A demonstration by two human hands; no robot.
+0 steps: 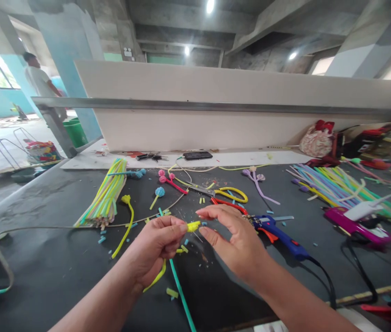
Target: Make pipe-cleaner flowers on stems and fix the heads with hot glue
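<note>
My left hand (157,242) pinches a yellow pipe cleaner (193,226) between thumb and forefinger. Its bunched end sticks out to the right, and a tail hangs below the palm. Just right of that end, my right hand (235,240) is open, thumb and fingers apart. A teal pipe cleaner (181,295) lies on the table beneath the hands. To the left rests a similar yellow stem (129,221) with a curled head. Beyond my right hand are scissors with yellow handles (231,194), red-handled pliers (228,204) and a blue glue gun (281,237).
A bundle of pipe cleaners (107,196) lies at left, loose ones (333,180) at right. Finished-looking pink (172,181), blue (160,192) and purple (255,180) pieces sit behind. A phone (198,156) lies by the back panel. A purple power strip (357,226) is at right. A person (39,78) stands far left.
</note>
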